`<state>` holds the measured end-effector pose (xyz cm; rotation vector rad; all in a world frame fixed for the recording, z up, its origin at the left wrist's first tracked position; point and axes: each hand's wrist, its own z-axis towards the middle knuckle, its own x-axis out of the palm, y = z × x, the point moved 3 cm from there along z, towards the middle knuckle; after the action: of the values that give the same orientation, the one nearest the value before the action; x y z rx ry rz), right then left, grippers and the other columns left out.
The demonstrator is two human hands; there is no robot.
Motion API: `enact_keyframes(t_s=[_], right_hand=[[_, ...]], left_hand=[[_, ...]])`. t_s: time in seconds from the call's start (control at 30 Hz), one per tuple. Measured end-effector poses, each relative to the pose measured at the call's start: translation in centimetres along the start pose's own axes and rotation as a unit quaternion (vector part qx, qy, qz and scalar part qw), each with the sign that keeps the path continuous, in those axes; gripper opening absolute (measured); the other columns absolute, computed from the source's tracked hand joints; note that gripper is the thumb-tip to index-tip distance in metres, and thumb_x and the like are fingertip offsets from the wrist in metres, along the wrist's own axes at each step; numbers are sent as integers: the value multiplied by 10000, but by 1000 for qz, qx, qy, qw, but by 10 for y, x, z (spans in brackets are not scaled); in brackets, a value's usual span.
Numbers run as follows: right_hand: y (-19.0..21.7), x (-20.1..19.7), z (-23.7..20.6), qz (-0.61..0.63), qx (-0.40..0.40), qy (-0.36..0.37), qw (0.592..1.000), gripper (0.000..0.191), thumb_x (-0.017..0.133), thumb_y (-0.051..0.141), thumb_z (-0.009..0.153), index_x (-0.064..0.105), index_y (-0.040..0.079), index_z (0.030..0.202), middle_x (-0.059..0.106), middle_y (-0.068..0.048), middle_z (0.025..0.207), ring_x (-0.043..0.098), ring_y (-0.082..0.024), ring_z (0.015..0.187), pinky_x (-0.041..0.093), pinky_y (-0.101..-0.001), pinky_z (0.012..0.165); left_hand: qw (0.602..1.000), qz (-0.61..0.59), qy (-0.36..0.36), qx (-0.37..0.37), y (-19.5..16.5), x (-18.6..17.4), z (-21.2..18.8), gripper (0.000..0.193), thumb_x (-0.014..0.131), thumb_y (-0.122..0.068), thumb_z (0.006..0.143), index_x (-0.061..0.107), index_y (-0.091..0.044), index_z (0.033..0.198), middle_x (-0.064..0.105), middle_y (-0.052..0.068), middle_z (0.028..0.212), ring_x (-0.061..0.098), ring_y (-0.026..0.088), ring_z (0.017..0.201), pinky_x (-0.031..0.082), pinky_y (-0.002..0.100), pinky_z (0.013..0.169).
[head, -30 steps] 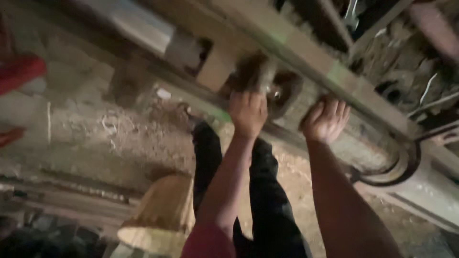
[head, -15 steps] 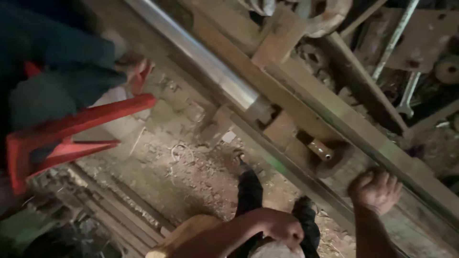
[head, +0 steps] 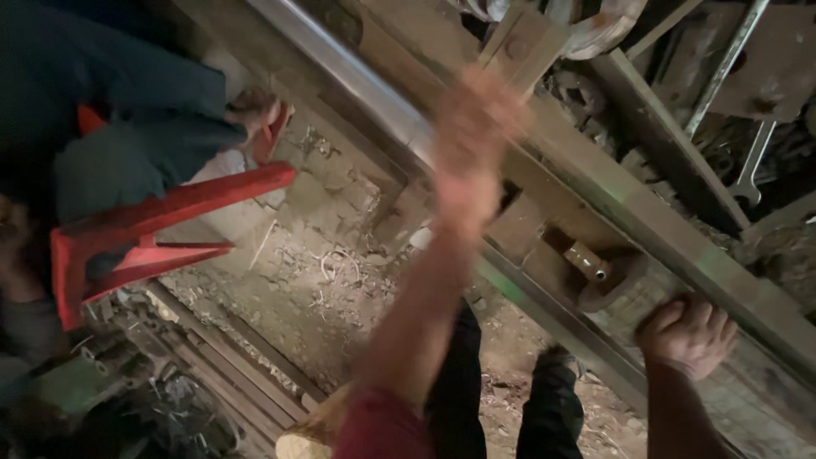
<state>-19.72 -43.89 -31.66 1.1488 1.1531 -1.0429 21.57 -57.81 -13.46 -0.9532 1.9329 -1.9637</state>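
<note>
A person looks down at a long wooden beam (head: 680,246) running from 11 o'clock to 4 o'clock. The left hand (head: 476,119), blurred, reaches up at 12 o'clock to a wooden block (head: 523,42) on the beam; whether its fingers are curled or apart cannot be told. The right hand (head: 687,336), at 4 o'clock, rests on the beam's near edge with fingers (head: 671,319) curled together into a loose fist, holding nothing visible. Just beside it, toward 10 o'clock, a short metal peg (head: 586,259) sticks out of a dark round disc (head: 616,285). At 9 o'clock stands a red plastic stool (head: 161,229) on the dirt floor (head: 323,289).
</note>
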Motion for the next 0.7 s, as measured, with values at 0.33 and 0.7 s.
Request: enact_keyframes(t_s=[0.33, 0.7], right_hand=[[11, -23, 14, 19, -72, 10, 997, 171, 577, 161, 1077, 685, 30, 1099, 659, -194, 1126, 605, -385, 1054, 478, -518, 974], [19, -37, 22, 87, 48, 30, 995, 225, 557, 198, 1007, 663, 62, 1152, 638, -194, 1175, 576, -427, 1087, 450, -550, 952]], left_hand=[[847, 478, 217, -84, 166, 45, -271, 397, 815, -403, 858, 689, -88, 1064, 723, 147, 969, 714, 337, 883, 576, 438, 803], [859, 457, 186, -137, 198, 32, -271, 490, 786, -561, 818, 726, -109, 997, 706, 89, 771, 694, 285, 666, 553, 407, 605]])
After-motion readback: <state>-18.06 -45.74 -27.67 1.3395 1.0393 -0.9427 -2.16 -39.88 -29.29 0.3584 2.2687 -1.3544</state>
